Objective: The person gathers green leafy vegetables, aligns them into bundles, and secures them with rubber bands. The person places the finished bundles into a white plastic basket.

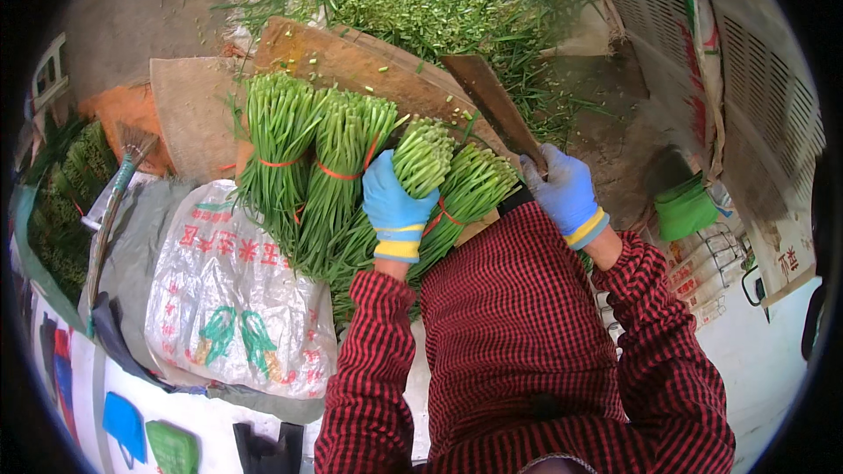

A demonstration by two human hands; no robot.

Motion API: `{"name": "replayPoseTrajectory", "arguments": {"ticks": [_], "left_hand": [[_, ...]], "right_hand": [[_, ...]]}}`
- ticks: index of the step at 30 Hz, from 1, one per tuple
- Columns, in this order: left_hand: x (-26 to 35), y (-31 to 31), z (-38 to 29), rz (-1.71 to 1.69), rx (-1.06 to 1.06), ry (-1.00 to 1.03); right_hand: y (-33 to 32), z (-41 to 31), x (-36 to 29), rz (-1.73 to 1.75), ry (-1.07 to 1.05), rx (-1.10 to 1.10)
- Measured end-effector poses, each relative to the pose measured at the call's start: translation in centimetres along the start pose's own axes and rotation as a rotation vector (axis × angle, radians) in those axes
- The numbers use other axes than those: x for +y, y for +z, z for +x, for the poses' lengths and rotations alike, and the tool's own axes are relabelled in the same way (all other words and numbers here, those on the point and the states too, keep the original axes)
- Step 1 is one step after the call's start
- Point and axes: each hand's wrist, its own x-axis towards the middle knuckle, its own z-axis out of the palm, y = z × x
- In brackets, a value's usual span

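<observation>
My left hand [397, 201], in a blue glove with a yellow cuff, is closed around a bundle of green stalks [423, 157], cut ends facing up and away from me. My right hand [563, 189], gloved alike, grips a long, wide-bladed knife [490, 100] by its near end, the blade slanting up and left over a wooden board [369, 66]. Left of my left hand lie two more bundles, one [280, 125] at the far left and one [346, 138] beside it, both tied with red bands. Another banded bundle [471, 187] lies between my hands.
Chopped stalk ends [448, 0] lie heaped beyond the board. A printed plastic sack [244, 296] and a broom [118, 191] are at left. More greens [72, 197] stand in a container at the far left. A green bag [686, 210] and slotted panels [764, 59] are at right.
</observation>
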Motion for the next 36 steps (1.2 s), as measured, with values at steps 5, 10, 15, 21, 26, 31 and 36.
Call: {"name": "replayPoseTrajectory", "arguments": {"ticks": [5,10,15,21,26,31,36], "left_hand": [[3.2,0.7,2.3,0.162,0.025,0.087],[3.6,1.3,3.2,0.179,-0.161,-0.073],[2.8,2.8,4.0,-0.052,-0.041,-0.009],[3.0,3.4,4.7,0.155,-0.086,-0.06],[3.0,2.9,4.8,0.272,-0.173,-0.055],[3.5,2.7,5.1,0.236,-0.147,-0.015],[3.7,2.3,5.3,0.216,-0.015,0.061]], "right_hand": [[-1.8,-0.7,-1.8,0.005,-0.132,0.04],[-3.4,-1.1,-2.9,-0.101,-0.329,-0.009],[-2.9,-1.3,-2.6,-0.344,-0.345,-0.049],[-2.4,0.1,-3.1,-0.355,-0.315,-0.116],[-3.1,2.1,-4.3,-0.196,-0.413,-0.054],[-4.0,2.1,-4.7,-0.342,-0.24,-0.219],[-0.9,5.4,-4.4,-0.29,-0.324,-0.129]]}}
